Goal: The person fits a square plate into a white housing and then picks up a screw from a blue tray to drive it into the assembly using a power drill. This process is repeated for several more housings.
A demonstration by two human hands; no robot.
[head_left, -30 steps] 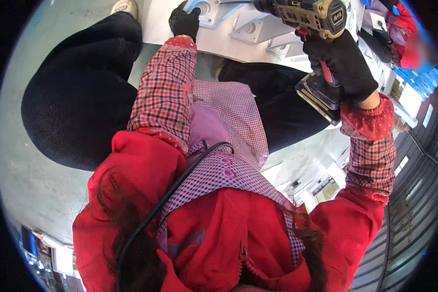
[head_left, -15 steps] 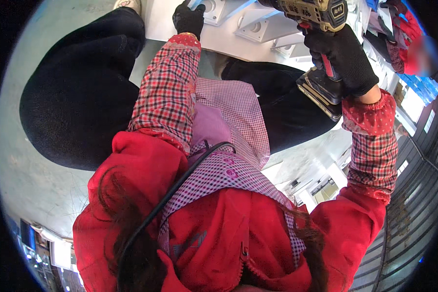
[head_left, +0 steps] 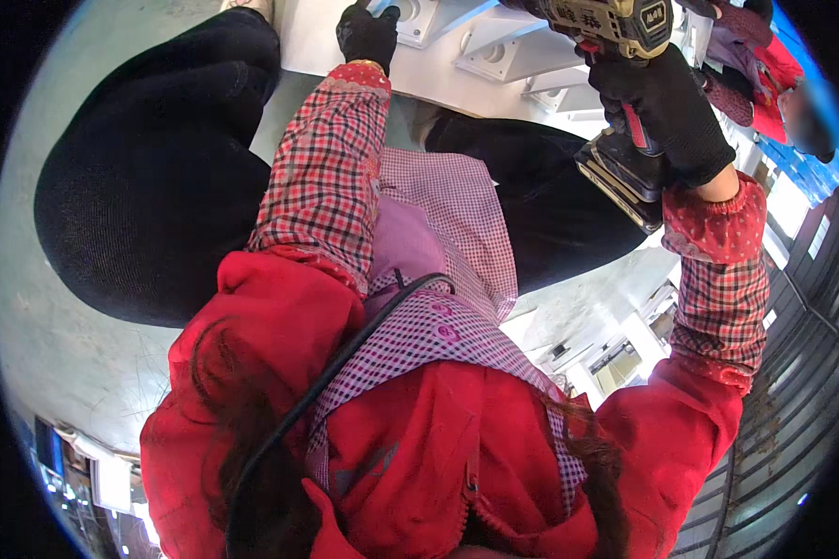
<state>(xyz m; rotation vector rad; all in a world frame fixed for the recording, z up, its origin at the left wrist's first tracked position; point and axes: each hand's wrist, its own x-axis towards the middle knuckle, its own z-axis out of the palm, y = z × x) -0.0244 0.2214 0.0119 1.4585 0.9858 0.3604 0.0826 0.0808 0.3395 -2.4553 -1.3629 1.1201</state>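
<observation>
My right hand (head_left: 667, 116), in a black glove, is wrapped round the handle of a yellow and black cordless drill (head_left: 615, 30). Its battery pack hangs below my grip, and the front of the tool passes out of view at the top. My left hand (head_left: 367, 35), also gloved in black, is at a white panel (head_left: 419, 78), beside a white bracket plate (head_left: 416, 20) with a round recess and holes. The left fingers are curled at the upper edge of the picture; what they hold is hidden.
Several white angled brackets (head_left: 494, 58) stand along the panel between my hands. My dark-trousered legs (head_left: 149, 177) spread on either side over a pale floor. A person in red (head_left: 776, 70) is at the upper right, near dark slatted metal (head_left: 792, 410).
My right hand and the drill have shifted slightly right. My left hand has moved a little to the right too. The other person's arms have changed position.
</observation>
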